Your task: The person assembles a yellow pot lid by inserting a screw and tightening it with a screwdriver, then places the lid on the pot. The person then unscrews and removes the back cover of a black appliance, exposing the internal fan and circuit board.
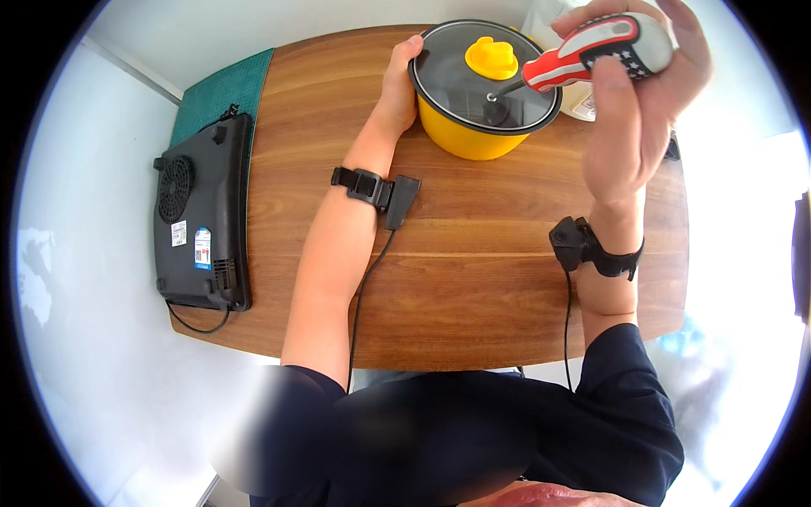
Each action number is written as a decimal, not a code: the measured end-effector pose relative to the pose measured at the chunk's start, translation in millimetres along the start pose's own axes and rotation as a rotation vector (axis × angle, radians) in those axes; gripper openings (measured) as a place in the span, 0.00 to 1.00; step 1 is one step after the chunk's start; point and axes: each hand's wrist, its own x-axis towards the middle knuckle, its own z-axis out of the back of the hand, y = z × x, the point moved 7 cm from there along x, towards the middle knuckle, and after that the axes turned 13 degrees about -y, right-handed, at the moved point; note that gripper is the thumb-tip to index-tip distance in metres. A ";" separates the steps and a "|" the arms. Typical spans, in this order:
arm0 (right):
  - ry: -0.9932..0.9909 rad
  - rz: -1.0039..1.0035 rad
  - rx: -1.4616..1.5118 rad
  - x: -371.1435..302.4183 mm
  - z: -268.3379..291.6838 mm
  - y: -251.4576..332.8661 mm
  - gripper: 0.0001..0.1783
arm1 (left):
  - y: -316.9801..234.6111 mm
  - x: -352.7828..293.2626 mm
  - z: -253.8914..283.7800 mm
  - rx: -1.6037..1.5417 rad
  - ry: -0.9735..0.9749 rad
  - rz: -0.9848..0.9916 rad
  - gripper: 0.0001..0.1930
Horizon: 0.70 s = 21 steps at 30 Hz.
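A yellow pot [473, 145] stands at the far middle of the table, covered by a dark-rimmed glass lid [452, 80] with a yellow knob [492, 61]. My left hand [400, 89] grips the pot's left side, its thumb up at the rim and its other fingers mostly hidden. In my right hand [638, 127] is a screwdriver [591, 55] with a red, white and black star-patterned handle. Its shaft slants down leftward over the lid, and the tip appears at a small metal fitting beside the knob. Whether the tip touches the fitting, I cannot tell.
An overturned black induction cooker [203, 220] with a fan grille lies at the left, partly over a green cutting mat [221, 93]. Something pale and translucent [581, 103] stands behind the pot. Cables trail from strapped devices on both wrists across the wooden table [473, 287].
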 end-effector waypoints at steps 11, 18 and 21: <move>0.061 -0.025 -0.232 18.7 -36.3 7.5 0.26 | -8.6 -3.0 8.4 -0.028 0.016 0.012 0.33; 0.139 0.166 -0.290 2.6 -12.4 -25.7 0.30 | 15.1 12.0 18.2 -0.064 0.032 0.027 0.29; 0.278 0.287 -0.227 0.4 -4.8 -24.2 0.32 | 15.7 9.7 17.0 -0.035 0.004 0.061 0.29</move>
